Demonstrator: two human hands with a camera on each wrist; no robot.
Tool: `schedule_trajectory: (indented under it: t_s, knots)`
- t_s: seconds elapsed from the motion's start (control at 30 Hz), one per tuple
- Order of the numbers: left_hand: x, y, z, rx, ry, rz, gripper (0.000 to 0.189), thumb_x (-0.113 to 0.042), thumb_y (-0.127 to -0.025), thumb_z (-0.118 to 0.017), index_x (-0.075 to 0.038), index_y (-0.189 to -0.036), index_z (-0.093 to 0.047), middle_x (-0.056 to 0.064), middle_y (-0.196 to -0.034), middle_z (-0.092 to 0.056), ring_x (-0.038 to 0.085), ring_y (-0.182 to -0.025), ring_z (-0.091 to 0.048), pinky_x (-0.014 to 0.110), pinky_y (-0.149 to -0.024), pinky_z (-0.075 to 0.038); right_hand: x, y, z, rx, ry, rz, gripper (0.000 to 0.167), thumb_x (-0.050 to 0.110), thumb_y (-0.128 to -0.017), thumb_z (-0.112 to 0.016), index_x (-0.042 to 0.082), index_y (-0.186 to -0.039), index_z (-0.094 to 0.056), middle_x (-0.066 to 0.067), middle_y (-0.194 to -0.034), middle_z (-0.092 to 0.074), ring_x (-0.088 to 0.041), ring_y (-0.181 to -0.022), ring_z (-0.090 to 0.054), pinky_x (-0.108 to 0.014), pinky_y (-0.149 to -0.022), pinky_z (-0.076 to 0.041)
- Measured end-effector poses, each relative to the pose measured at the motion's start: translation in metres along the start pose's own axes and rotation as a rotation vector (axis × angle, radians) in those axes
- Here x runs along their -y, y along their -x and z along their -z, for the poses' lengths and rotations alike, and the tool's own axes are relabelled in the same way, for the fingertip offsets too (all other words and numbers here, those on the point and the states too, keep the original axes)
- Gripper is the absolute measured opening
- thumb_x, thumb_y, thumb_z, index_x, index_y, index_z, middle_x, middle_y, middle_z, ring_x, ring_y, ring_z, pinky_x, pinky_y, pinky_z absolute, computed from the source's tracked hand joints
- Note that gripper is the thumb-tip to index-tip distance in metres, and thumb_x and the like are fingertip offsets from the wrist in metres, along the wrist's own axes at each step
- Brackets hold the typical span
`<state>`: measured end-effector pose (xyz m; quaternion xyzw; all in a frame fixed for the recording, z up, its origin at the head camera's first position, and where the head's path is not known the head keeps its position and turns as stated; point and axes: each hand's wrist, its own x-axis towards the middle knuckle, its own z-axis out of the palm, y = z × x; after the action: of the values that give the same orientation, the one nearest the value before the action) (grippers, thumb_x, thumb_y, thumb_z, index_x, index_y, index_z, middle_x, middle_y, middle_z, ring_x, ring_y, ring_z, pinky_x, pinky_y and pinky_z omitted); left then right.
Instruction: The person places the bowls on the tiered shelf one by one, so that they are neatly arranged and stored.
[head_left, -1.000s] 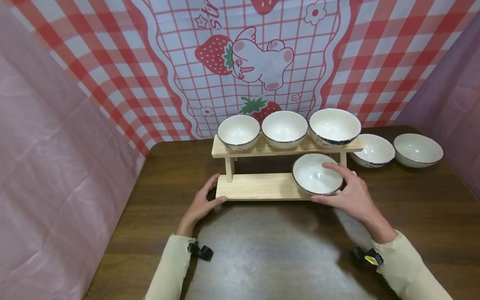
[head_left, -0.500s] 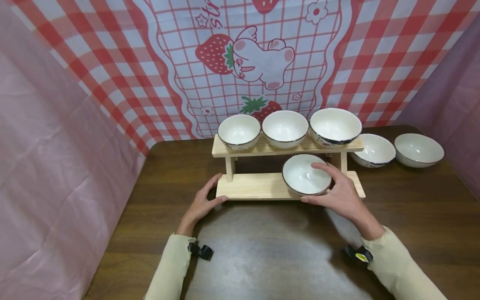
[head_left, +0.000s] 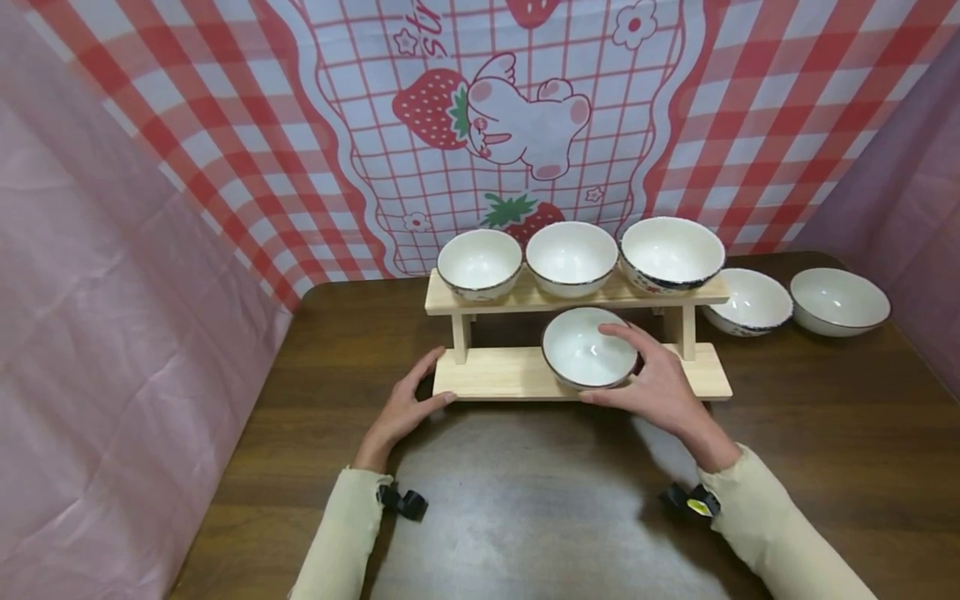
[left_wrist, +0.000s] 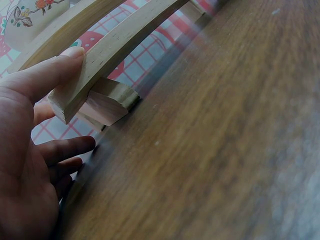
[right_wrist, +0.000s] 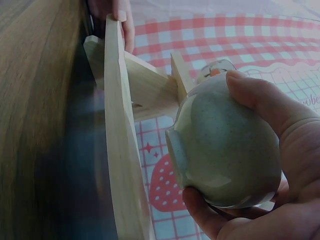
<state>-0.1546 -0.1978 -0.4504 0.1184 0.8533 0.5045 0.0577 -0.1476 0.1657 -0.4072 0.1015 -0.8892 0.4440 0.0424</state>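
Red-checked cloth [head_left: 225, 125] is hung behind a dark wooden table [head_left: 300, 433], where a two-tier rack [head_left: 461, 337] is stood. Three bowls [head_left: 572, 250] are lined up on its upper shelf [head_left: 525, 297], and two more bowls [head_left: 836, 298] are set on the table to the right. Placing on the lower shelf [head_left: 495, 373] seems to be the step in hand: the held bowl [head_left: 585, 350] is pinched between thumb and fingers of the right hand [head_left: 658, 387], its foot apparently just clear of the shelf. By the left hand [head_left: 402, 408] the shelf's left end is straddled, thumb in front, forefinger behind, other fingers spread free. A level lowering and soft release are probably called for next. Compared with half a second ago, the held bowl has been brought farther left, while the left hand and three bowls are unmoved
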Motion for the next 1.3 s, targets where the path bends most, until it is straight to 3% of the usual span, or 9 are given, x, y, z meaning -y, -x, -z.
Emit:
schedule_trajectory:
  t_s: [1.3]
  knots:
    - [0.005,-0.001,-0.001,-0.007,0.029,0.008,0.075,-0.011,-0.089,-0.073,-0.006,-0.154,-0.037,0.021,-0.156,-0.043,0.037,-0.148,-0.036,0.058,-0.120,-0.024,0.026,-0.017,-0.055,0.077,-0.135,0.032,0.087,0.030,-0.060,-0.097,0.014,-0.136,-0.059,-0.018,-0.156,-0.044,-0.039,-0.144,-0.042,-0.056,-0.109,-0.044]
